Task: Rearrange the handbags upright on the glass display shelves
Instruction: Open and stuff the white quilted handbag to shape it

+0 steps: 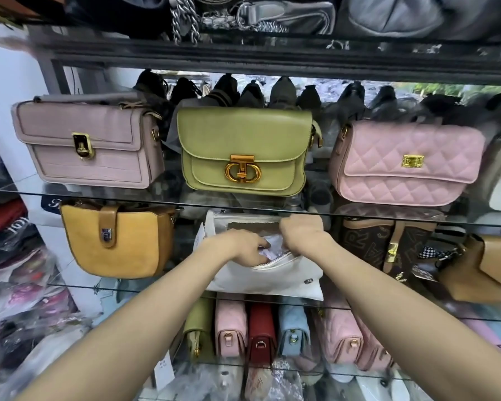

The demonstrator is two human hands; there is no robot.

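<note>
Both hands work at the white handbag (pixel 275 273) on the middle glass shelf (pixel 70 285), at six o'clock from the green bag (pixel 243 151). Left hand (pixel 243 247) reaches into its open zip, touching paper stuffing (pixel 272 244); right hand (pixel 301 233) grips the upper edge, probably holding the mouth open so the bag fills out and stands.

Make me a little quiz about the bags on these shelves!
1. True or false: the green bag stands between the mauve bag and the pink quilted bag.
2. Which bag are both hands working on? A) the mustard bag B) the white bag C) the brown bag
3. What sticks out of the open zip by the left hand?

Key: 1. True. 2. B: the left hand reaches into it while the right hand holds its top. 3. Crumpled stuffing paper.
</note>
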